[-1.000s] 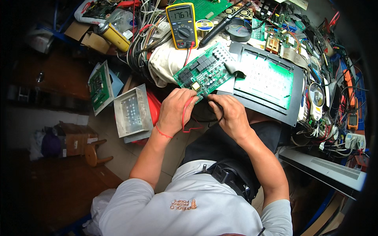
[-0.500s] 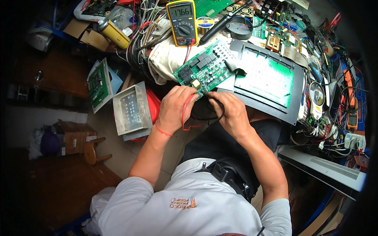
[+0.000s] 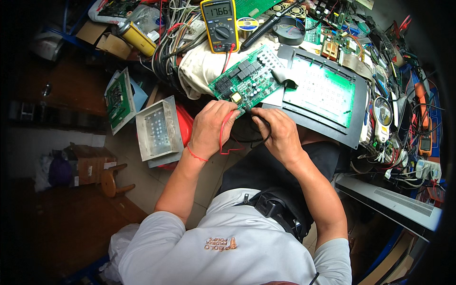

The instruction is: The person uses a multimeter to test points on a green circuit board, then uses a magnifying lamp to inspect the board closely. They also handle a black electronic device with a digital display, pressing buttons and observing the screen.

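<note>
A green circuit board point(image 3: 247, 78) with black relays and a small yellow transformer lies tilted on the bench edge. My left hand point(image 3: 212, 124) is closed on the red test probe point(image 3: 222, 135) at the board's near edge. From the other side my right hand point(image 3: 279, 130) pinches the black test probe point(image 3: 248, 110), its end at the same edge. The probe tips are too small to make out. Beyond the board stands a yellow multimeter point(image 3: 220, 26) with a lit display, a red and a black lead plugged in.
A black-framed panel with a bright green board point(image 3: 323, 92) lies to the right. Coiled cables point(image 3: 173, 42), a solder spool point(image 3: 247, 26) and a black ring-shaped part point(image 3: 289, 31) crowd the back. An open metal box point(image 3: 159, 130) stands at left; a magnifier-like tool point(image 3: 382, 114) lies far right.
Both hands and probes stay almost where they were at the board's near edge. The view has shifted very slightly.
</note>
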Demonstrator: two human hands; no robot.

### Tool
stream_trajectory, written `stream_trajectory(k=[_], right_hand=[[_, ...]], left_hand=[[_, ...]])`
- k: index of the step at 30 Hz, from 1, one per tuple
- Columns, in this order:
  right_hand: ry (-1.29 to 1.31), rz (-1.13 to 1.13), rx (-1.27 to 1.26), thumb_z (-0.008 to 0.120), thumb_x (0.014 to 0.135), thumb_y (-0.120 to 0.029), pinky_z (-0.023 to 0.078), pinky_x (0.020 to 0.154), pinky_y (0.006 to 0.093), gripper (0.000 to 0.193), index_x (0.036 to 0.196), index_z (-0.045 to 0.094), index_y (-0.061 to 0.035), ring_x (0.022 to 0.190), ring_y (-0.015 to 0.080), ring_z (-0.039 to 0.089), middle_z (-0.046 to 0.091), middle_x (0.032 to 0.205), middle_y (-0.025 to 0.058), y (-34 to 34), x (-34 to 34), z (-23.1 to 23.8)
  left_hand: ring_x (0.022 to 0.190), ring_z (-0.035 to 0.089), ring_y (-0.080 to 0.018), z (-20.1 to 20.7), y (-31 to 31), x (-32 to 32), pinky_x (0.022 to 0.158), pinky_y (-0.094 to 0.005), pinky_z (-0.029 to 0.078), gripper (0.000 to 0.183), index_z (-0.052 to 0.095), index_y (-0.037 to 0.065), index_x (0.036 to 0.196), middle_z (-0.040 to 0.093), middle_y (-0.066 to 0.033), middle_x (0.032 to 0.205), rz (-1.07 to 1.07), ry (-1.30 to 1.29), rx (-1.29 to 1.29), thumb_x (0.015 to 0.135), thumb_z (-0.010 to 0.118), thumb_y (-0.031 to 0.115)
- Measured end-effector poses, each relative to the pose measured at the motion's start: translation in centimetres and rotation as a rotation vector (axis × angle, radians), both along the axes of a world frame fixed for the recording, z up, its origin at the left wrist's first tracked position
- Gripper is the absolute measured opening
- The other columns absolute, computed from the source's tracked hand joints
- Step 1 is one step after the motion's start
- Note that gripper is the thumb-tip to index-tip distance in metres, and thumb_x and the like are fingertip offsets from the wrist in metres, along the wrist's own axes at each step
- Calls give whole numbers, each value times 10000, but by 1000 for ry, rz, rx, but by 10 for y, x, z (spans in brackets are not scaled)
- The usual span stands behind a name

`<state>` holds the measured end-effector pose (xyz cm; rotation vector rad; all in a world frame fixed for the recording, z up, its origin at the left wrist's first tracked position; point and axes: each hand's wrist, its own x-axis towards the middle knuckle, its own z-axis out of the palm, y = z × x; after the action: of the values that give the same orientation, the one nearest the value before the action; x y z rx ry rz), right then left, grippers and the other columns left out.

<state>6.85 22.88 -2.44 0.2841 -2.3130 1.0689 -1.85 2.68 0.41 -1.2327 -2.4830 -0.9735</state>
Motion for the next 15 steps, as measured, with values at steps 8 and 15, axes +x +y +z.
stream_trajectory(k=[8, 15], right_hand=[[2, -4, -1, 780, 950, -58, 570, 814, 454, 242, 1182, 717, -29, 906, 364, 709, 743, 984, 149, -1, 1, 0], [5, -3, 3, 780, 950, -58, 572, 818, 452, 243, 1183, 720, -27, 914, 366, 711, 747, 996, 151, -1, 1, -1]], left_hand=[[918, 680, -348, 0, 0, 0, 803, -444, 550, 107, 694, 32, 1058, 712, -128, 980, -6, 26, 4, 978, 742, 84], [932, 687, -353, -2, -1, 0, 820, -439, 549, 89, 711, 28, 1065, 733, -125, 1010, 4, 3, -6, 1005, 716, 93]])
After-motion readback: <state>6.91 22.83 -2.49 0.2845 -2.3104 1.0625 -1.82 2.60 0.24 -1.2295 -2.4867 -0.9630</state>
